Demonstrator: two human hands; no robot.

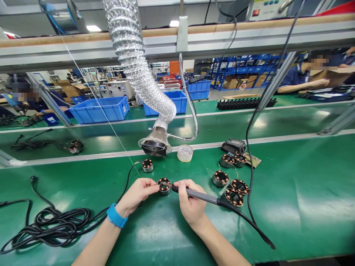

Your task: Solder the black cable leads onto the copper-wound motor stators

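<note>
Green matting covers the table (291, 207), and blue bins (101, 113) stand farther back. From above hangs a ribbed silver duct (138, 68), a dark grille at its mouth. Below, the soldering iron (207, 197) slants from its cable at lower right to its tip, which points left and slightly away, over a wound ring (165, 191). Its handle lies across the right hand (192, 203), clasped between thumb and curled fingers; that forearm angles in from the lower right. From the lower left reaches the left hand (141, 193), thumb and forefinger pinched together on a thin wire (118, 136). Between the hands, right at the left fingertips, is the wound ring, its round opening facing up.
</note>
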